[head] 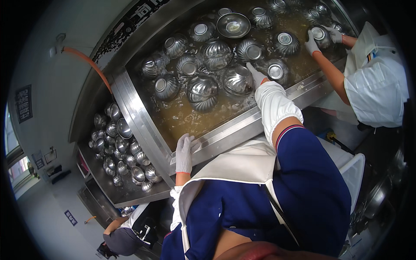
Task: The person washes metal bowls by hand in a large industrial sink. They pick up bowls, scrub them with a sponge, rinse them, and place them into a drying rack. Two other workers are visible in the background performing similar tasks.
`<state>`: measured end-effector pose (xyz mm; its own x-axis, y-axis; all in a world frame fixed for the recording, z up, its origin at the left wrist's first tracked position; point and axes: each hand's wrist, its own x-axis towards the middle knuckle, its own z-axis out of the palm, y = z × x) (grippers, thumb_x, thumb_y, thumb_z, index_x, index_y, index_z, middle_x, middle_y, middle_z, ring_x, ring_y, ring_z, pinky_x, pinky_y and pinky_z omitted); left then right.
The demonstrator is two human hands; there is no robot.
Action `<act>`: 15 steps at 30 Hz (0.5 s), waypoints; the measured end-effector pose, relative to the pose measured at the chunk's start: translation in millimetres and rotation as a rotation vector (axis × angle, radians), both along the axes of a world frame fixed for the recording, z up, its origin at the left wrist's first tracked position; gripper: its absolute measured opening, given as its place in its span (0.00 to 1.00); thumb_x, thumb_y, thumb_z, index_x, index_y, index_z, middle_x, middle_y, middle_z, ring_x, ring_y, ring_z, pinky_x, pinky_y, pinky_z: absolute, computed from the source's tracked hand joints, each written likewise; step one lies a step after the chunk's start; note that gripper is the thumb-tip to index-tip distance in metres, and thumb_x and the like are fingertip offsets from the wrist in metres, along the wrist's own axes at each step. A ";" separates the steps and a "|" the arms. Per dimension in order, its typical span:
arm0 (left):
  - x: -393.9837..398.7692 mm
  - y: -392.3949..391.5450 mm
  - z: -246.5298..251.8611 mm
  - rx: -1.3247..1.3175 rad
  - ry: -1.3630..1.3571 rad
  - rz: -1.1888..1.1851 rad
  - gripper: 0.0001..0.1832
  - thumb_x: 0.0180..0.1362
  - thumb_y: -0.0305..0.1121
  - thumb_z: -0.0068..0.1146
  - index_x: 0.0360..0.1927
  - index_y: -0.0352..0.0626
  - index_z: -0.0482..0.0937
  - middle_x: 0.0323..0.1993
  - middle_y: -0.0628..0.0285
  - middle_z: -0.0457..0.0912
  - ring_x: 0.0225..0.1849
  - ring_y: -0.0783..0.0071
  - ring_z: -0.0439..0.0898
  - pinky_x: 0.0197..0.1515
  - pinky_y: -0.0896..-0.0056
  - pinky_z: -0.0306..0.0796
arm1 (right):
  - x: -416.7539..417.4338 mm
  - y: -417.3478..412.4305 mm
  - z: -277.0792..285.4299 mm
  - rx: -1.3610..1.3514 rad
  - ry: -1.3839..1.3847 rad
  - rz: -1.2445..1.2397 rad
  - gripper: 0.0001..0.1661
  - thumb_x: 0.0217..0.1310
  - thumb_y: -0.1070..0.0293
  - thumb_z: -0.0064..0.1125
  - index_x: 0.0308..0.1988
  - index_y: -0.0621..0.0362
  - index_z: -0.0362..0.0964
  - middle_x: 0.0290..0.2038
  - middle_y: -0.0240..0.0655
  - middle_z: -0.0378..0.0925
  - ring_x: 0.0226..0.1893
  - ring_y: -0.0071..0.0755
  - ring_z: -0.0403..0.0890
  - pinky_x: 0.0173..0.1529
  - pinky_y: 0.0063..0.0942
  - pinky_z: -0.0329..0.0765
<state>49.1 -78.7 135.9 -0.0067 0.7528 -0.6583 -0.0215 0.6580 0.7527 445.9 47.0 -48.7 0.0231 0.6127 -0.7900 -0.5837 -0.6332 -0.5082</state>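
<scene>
Before me is a stainless steel sink [234, 125] of murky brownish water, with many fluted metal bowls in it, most of them bottom up. My left hand [186, 152], in a white glove, rests at the near left corner of the sink's rim, holding no bowl that I can see. My right hand [256, 75], gloved and with a white sleeve cover, reaches over the water and touches the side of an upturned fluted bowl [239, 81]. Left of that bowl floats another fluted bowl [203, 92] with a second one against it. A wide shallow metal bowl [233, 25] lies farther back.
A second steel basin [139, 198] on the left holds piled metal bowls [122, 144]. An orange hose [87, 61] hangs over the divider. At right a co-worker's gloved hands hold a bowl [320, 36]. Another person [125, 239] stands lower left. A white plastic container [354, 169] is behind me.
</scene>
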 end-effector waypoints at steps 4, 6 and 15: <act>16.9 -0.3 6.0 -0.026 0.092 0.029 0.28 0.67 0.45 0.50 0.61 0.33 0.63 0.52 0.51 0.74 0.49 0.64 0.78 0.54 0.65 0.74 | -18.8 28.5 31.2 0.089 0.032 0.426 0.36 0.54 0.44 0.66 0.48 0.66 0.76 0.47 0.43 0.80 0.48 0.38 0.78 0.54 0.31 0.73; 25.7 15.2 4.1 0.002 0.137 -0.005 0.27 0.67 0.44 0.51 0.60 0.32 0.65 0.50 0.53 0.74 0.49 0.68 0.77 0.54 0.67 0.74 | -58.7 40.5 53.1 0.297 -0.379 0.822 0.39 0.53 0.50 0.68 0.54 0.70 0.70 0.49 0.46 0.78 0.52 0.36 0.76 0.57 0.30 0.70; 66.4 97.0 -78.2 -0.175 0.718 0.150 0.51 0.45 0.61 0.62 0.61 0.28 0.63 0.55 0.38 0.74 0.60 0.48 0.72 0.62 0.60 0.64 | -193.6 -38.3 87.4 0.763 -0.372 1.120 0.15 0.60 0.68 0.58 0.45 0.64 0.71 0.38 0.36 0.78 0.39 0.24 0.74 0.45 0.25 0.72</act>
